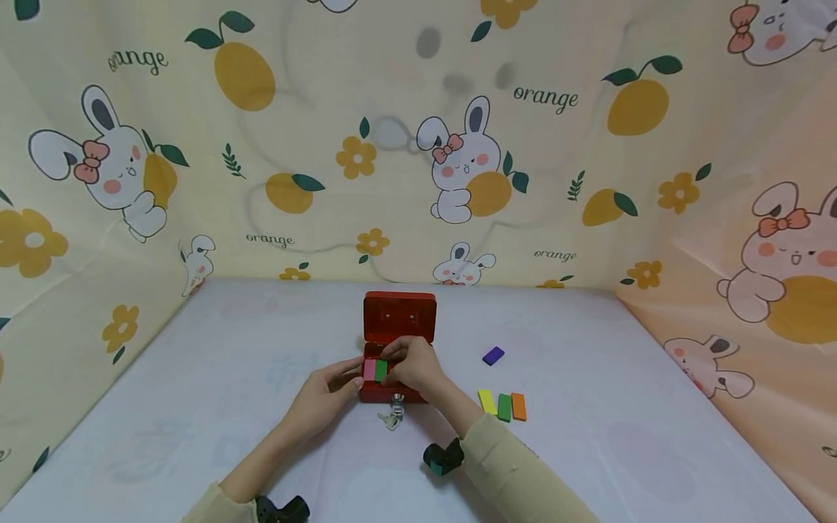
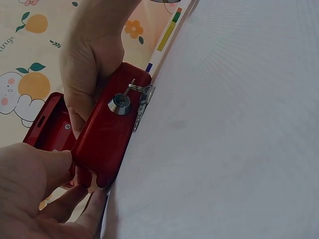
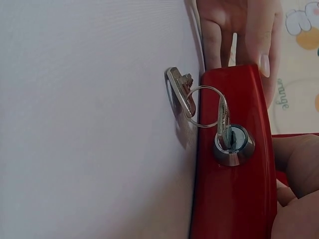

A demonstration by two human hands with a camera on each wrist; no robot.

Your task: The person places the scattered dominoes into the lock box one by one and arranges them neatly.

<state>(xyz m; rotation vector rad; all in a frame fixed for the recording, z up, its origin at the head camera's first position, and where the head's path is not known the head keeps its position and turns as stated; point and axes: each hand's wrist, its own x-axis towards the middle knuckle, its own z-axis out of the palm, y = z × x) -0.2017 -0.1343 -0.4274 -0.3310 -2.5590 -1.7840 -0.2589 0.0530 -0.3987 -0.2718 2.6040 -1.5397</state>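
A red metal cash box (image 1: 392,393) stands with its lid (image 1: 399,317) raised. Inside, at its left end, a pink block (image 1: 370,370) and a green block (image 1: 381,370) lie side by side. My right hand (image 1: 415,365) reaches into the box, thumb and fingers at the two ends of the green block; its palm hides the box's right part. Against the box's left end, my left hand (image 1: 325,393) rests its fingertips and thumb, fingers fairly straight. A key (image 3: 224,122) sits in the front lock (image 2: 119,104), with another key (image 3: 180,91) hanging from its ring.
Right of the box, yellow (image 1: 487,402), green (image 1: 505,407) and orange (image 1: 519,407) blocks lie in a row on the white tabletop (image 1: 628,392). A purple block (image 1: 493,356) lies farther back. Behind rises a printed cloth (image 1: 392,211) with rabbits and oranges.
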